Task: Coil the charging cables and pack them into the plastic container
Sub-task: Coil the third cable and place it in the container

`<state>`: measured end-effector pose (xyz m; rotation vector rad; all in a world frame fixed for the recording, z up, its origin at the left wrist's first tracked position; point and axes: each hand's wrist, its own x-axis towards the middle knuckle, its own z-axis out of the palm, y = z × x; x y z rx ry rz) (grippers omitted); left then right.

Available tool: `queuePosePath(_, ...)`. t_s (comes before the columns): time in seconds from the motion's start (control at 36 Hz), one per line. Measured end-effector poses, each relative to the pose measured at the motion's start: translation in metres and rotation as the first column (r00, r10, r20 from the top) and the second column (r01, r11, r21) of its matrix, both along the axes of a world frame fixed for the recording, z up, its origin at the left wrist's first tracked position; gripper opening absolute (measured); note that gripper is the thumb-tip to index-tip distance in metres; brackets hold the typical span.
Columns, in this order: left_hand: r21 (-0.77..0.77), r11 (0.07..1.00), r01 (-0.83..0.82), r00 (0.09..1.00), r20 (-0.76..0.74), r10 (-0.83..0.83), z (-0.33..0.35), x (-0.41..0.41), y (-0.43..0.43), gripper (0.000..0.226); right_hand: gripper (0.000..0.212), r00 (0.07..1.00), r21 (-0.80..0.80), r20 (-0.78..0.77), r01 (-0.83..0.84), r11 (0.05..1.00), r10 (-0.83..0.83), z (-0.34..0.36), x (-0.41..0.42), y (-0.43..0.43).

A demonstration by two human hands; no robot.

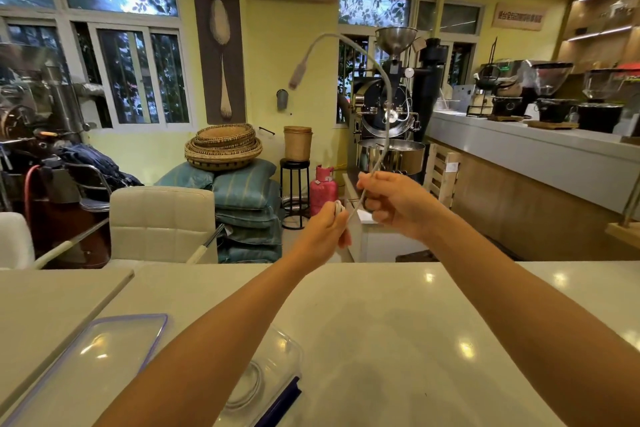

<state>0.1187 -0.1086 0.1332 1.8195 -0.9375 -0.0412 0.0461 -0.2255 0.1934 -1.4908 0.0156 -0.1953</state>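
Note:
A white charging cable (383, 87) arcs high in the air, its plug end (298, 74) swinging at the upper left. My left hand (325, 230) grips a small coiled bunch of that cable above the table's far edge. My right hand (391, 199), just to its right and slightly higher, pinches the cable where the free length rises. A clear plastic container (280, 354) stands on the table near me, partly hidden under my left forearm, with a coiled cable visible inside. Its clear lid (114, 350) lies to the left.
The white table (398, 340) spreads below my arms. A cream chair (162, 222) stands beyond its far edge. Further off are stacked sacks with baskets, a pink gas cylinder (323, 189), a coffee roaster and a counter at the right.

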Motion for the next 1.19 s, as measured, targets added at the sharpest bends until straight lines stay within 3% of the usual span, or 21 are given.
queuePosePath(0.14, -0.03, 0.995, 0.096, 0.993, -0.073, -0.098, -0.011, -0.008, -0.001, 0.032, 0.026, 0.995, 0.159, 0.024, 0.093, 0.983, -0.098, 0.02, 0.013, -0.017)
queuePosePath(0.44, -0.097, 0.957, 0.275, 0.952, -0.114, -0.285, 0.017, -0.026, 0.004, 0.029, 0.024, 0.97, 0.356, -0.154, 0.233, 0.905, -0.189, -0.009, 0.042, -0.029)
queuePosePath(0.56, -0.118, 0.96, 0.255, 0.962, -0.071, -0.265, 0.026, -0.028, 0.003, 0.032, 0.019, 0.958, 0.39, -0.208, 0.265, 0.882, -0.196, -0.026, 0.053, -0.023)
queuePosePath(0.78, -0.216, 0.962, 0.166, 0.979, -0.078, -0.187, 0.033, -0.02, 0.001, 0.032, 0.021, 0.945, 0.299, -0.19, 0.315, 0.901, -0.267, -0.046, 0.059, 0.0)
queuePosePath(0.89, -0.24, 0.964, 0.114, 0.986, -0.091, -0.14, 0.03, -0.014, -0.003, 0.03, 0.039, 0.952, 0.446, -0.205, 0.298, 0.844, -0.227, -0.047, 0.059, 0.008)
queuePosePath(1.06, -0.414, 0.905, 0.098, 0.977, -0.133, -0.167, 0.044, -0.02, -0.01, 0.026, 0.023, 0.948, 0.578, -0.139, 0.312, 0.754, -0.286, -0.058, 0.06, 0.022)
queuePosePath(1.19, -0.48, 0.877, 0.004, 0.989, -0.131, -0.076, 0.051, -0.008, -0.011, 0.018, 0.018, 0.97, 0.554, -0.093, 0.236, 0.798, -0.223, -0.066, 0.037, 0.043)
